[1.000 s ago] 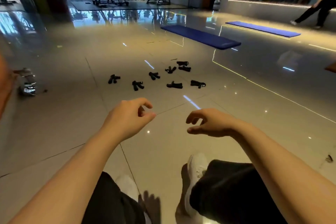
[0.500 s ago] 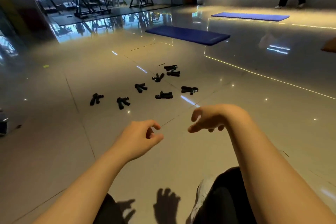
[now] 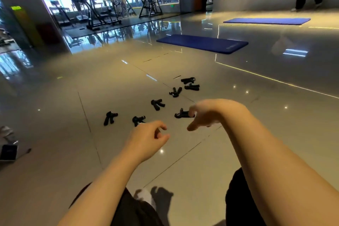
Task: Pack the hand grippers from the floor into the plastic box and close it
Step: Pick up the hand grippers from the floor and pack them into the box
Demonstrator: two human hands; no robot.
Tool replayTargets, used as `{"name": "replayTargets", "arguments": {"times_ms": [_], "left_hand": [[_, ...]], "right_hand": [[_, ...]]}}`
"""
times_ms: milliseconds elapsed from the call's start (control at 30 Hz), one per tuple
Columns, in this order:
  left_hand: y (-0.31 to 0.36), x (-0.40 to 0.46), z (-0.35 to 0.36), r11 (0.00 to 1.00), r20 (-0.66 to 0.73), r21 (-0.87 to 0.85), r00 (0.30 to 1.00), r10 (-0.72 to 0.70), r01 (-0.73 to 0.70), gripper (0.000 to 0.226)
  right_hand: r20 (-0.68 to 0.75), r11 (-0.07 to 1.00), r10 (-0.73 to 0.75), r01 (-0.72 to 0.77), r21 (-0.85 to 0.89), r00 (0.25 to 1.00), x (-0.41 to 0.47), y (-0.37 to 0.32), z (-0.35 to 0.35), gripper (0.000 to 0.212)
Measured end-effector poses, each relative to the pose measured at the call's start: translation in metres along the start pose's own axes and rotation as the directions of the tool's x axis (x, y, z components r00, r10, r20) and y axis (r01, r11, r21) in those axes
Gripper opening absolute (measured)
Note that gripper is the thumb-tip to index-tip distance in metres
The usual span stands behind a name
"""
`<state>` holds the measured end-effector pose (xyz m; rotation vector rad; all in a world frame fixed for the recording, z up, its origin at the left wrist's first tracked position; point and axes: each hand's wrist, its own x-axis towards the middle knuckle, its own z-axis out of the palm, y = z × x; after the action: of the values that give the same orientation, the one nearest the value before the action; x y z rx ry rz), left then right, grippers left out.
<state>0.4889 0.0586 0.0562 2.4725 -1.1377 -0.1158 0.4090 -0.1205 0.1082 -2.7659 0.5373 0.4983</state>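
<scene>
**Both hands empty above the scattered grippers**

Black hand grippers (image 3: pixel 157 104) lie scattered on the glossy tiled floor (image 3: pixel 55 152). The left hand (image 3: pixel 146 138) and right hand (image 3: pixel 203 115) hang loosely curled, holding nothing. A small print on the blue exercise mat (image 3: pixel 201 43) is unreadable.

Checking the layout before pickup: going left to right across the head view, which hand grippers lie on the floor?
Leftmost hand gripper → second hand gripper → third hand gripper → fourth hand gripper. The one by the right hand and the far pair overlap in order, so they are left out.
</scene>
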Motion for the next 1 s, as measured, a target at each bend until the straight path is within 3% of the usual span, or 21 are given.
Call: {"name": "replayTargets", "arguments": {"times_ms": [67, 100, 167, 267, 433, 500, 600, 700, 800, 933, 1000], "left_hand": [[-0.014, 0.026, -0.001, 0.999, -0.005, -0.047, 1.000, -0.017, 0.016, 0.024], [-0.020, 0.039, 0.001, 1.000, 0.001, -0.025, 1.000, -0.010, 0.011, 0.024], [-0.029, 0.067, 0.008, 1.000, 0.037, -0.023, 0.999, 0.003, -0.002, 0.023], [-0.029, 0.114, 0.022, 0.999, 0.100, -0.004, 0.994, 0.033, -0.033, 0.027], [-0.013, 0.186, 0.021, 0.992, 0.158, 0.010, 0.980, 0.122, -0.125, 0.033], [-0.018, 0.205, 0.010, 0.991, 0.085, -0.007, 0.988, 0.132, -0.132, 0.029], [-0.029, 0.240, -0.003, 0.983, 0.001, -0.094, 0.987, 0.158, -0.157, 0.024], [-0.047, 0.286, 0.007, 0.982, 0.057, -0.094, 0.984, 0.167, -0.162, 0.027], [-0.066, 0.328, 0.023, 0.985, 0.257, 0.037, 0.954, 0.154, -0.169, 0.043], [-0.072, 0.382, 0.017, 0.979, 0.259, -0.038, 0.944, 0.204, -0.201, 0.046], [-0.071, 0.412, 0.020, 0.975, 0.296, -0.020, 0.930, 0.219, -0.223, 0.047]], "right_hand": [[-0.264, 0.992, -0.078, 0.101, 0.074, 0.961, 0.019, -0.009, -0.011, 0.051], [-0.329, 0.982, -0.093, 0.141, 0.125, 0.940, 0.028, -0.008, -0.011, 0.050], [-0.296, 0.981, -0.080, 0.128, 0.149, 0.952, 0.043, 0.015, -0.001, 0.054], [-0.106, 0.969, 0.036, -0.009, 0.245, 0.994, 0.067, 0.069, 0.007, 0.070], [-0.269, 0.855, 0.047, 0.101, 0.510, 0.962, 0.150, 0.092, -0.040, 0.063], [-0.239, 0.888, -0.005, 0.115, 0.446, 0.971, 0.180, 0.086, -0.048, 0.056], [-0.178, 0.914, 0.033, 0.042, 0.403, 0.984, 0.212, 0.098, -0.060, 0.047], [-0.182, 0.935, 0.098, -0.028, 0.354, 0.978, 0.231, 0.112, -0.088, 0.045], [-0.215, 0.964, 0.120, -0.062, 0.260, 0.969, 0.255, 0.105, -0.116, 0.045], [-0.362, 0.973, 0.104, -0.020, 0.229, 0.926, 0.296, 0.100, -0.132, 0.044], [-0.311, 0.976, 0.138, -0.075, 0.205, 0.940, 0.317, 0.118, -0.117, 0.051]]}}
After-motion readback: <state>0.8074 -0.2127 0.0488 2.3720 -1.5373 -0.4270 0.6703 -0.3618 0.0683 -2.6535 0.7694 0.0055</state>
